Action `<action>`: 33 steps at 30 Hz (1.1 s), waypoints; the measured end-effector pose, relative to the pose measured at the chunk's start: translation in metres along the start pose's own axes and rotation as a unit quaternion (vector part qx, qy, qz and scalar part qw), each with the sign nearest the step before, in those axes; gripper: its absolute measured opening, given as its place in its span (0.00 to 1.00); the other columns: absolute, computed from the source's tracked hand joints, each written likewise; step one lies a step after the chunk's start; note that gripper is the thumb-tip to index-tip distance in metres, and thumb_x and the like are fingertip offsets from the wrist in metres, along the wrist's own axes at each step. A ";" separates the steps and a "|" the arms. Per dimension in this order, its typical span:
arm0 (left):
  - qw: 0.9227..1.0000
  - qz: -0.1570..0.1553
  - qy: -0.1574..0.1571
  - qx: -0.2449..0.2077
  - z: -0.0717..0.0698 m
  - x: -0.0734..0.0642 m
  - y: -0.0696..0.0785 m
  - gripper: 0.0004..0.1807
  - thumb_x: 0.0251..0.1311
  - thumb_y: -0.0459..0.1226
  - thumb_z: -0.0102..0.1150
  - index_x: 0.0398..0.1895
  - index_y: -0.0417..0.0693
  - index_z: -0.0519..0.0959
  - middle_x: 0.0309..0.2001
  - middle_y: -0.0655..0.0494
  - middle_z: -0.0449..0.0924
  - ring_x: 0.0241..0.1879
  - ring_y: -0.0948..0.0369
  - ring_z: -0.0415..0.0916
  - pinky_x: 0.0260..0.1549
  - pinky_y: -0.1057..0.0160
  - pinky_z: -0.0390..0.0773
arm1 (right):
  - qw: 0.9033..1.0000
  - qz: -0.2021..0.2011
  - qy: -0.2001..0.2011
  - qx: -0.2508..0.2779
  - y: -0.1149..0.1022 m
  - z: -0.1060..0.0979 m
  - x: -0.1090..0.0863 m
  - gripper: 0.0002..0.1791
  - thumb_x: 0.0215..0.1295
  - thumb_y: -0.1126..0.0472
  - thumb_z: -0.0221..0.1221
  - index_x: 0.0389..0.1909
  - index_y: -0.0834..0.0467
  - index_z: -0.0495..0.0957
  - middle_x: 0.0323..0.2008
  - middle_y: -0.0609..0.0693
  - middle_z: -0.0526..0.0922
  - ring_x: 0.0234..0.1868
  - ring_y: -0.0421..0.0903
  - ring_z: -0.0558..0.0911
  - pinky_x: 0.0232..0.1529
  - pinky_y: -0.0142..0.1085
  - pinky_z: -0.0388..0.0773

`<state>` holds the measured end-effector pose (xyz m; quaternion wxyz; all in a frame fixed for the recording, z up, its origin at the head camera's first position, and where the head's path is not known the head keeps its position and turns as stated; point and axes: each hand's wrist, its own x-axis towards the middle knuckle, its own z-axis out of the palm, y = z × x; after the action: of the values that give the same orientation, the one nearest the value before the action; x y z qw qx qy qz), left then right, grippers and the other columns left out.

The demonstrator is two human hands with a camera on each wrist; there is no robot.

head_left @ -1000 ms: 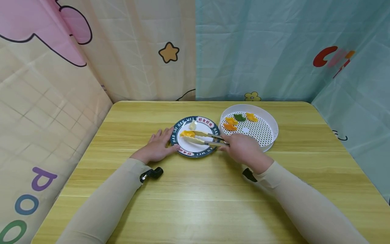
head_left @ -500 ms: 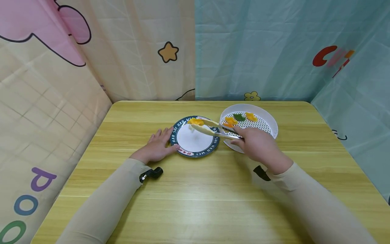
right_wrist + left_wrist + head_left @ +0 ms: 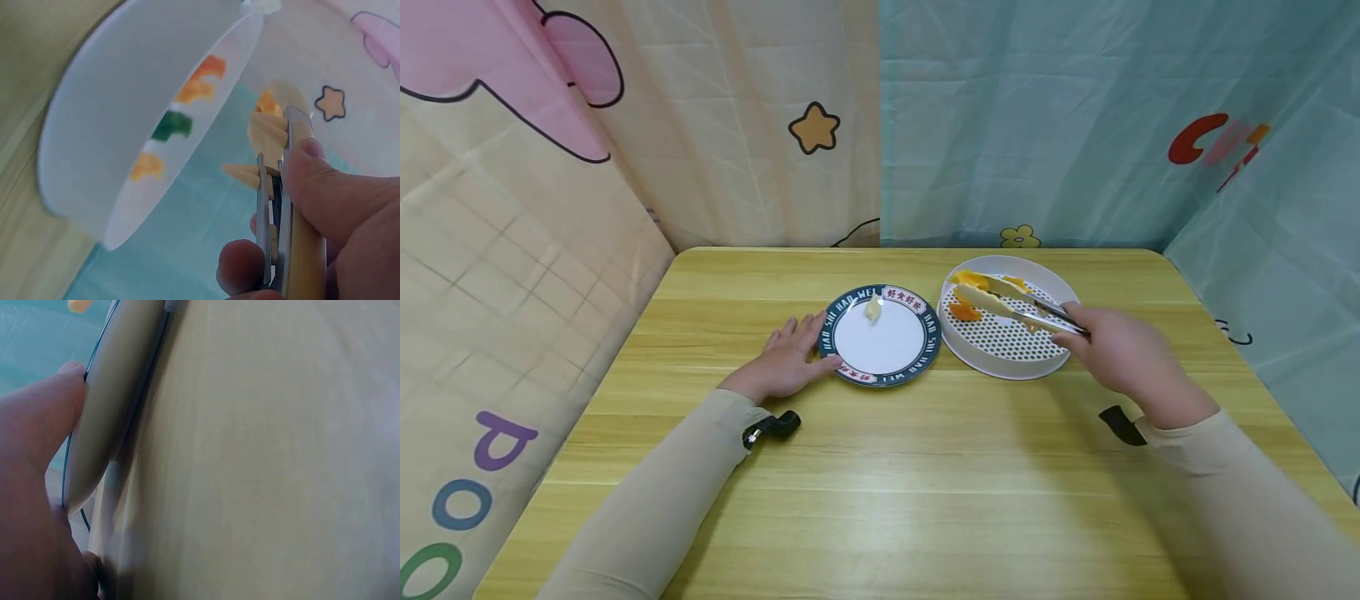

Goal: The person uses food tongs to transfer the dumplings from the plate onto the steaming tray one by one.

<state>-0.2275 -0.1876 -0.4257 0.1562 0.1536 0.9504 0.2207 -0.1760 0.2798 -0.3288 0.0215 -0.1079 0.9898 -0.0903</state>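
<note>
My right hand (image 3: pixel 1123 354) grips a pair of tongs (image 3: pixel 988 303) with pale tips, thumb on one arm and fingers on the other. Between the tips is a yellow dumpling (image 3: pixel 967 279), over the far left of a white perforated steamer tray (image 3: pixel 1009 367). An orange dumpling (image 3: pixel 964 312) lies in that tray; the right wrist view also shows a green dumpling (image 3: pixel 172 126) and yellow ones inside. My left hand (image 3: pixel 782 358) lies with fingers spread at the left rim of a blue-edged plate (image 3: pixel 880 342), thumb touching the rim. One whitish dumpling (image 3: pixel 873 309) sits on the plate.
Plate and tray stand side by side on a wooden table (image 3: pixel 880 475), close together. Patterned curtains (image 3: pixel 1037 125) hang right behind the table's far edge and along both sides. A black wrist strap part (image 3: pixel 782 425) sticks out by my left wrist.
My right hand has lifted the yellow dumpling off the plate with the tongs and carried it right, over the tray. My left hand has stayed at the plate's rim.
</note>
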 end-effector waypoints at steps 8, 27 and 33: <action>1.000 -0.004 -0.002 -0.005 0.000 0.000 0.001 0.55 0.71 0.71 0.45 0.88 0.58 0.35 0.87 0.44 0.35 0.85 0.38 0.27 0.82 0.34 0.31 | 1.000 0.017 -0.009 -0.019 0.033 -0.001 -0.007 0.32 0.78 0.46 0.59 0.74 0.59 0.70 0.54 0.69 0.85 0.40 0.60 0.83 0.32 0.51 0.78; 1.000 -0.001 0.002 -0.001 0.002 0.002 -0.002 0.56 0.70 0.73 0.44 0.88 0.60 0.34 0.87 0.45 0.35 0.85 0.38 0.27 0.82 0.34 0.31 | 0.995 0.006 -0.057 -0.081 0.050 -0.008 0.002 0.32 0.76 0.46 0.62 0.70 0.64 0.74 0.50 0.69 0.86 0.36 0.56 0.82 0.32 0.49 0.78; 1.000 0.000 0.003 -0.001 0.001 0.002 -0.002 0.55 0.70 0.72 0.45 0.88 0.59 0.35 0.87 0.45 0.35 0.85 0.38 0.27 0.82 0.34 0.31 | 0.994 0.005 -0.072 -0.079 0.049 -0.009 0.007 0.29 0.75 0.46 0.62 0.66 0.62 0.77 0.46 0.65 0.87 0.37 0.57 0.82 0.31 0.48 0.78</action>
<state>-0.2291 -0.1879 -0.4282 0.1532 0.1532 0.9507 0.2220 -0.1935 0.3268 -0.3286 0.0846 -0.1102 0.9903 -0.0034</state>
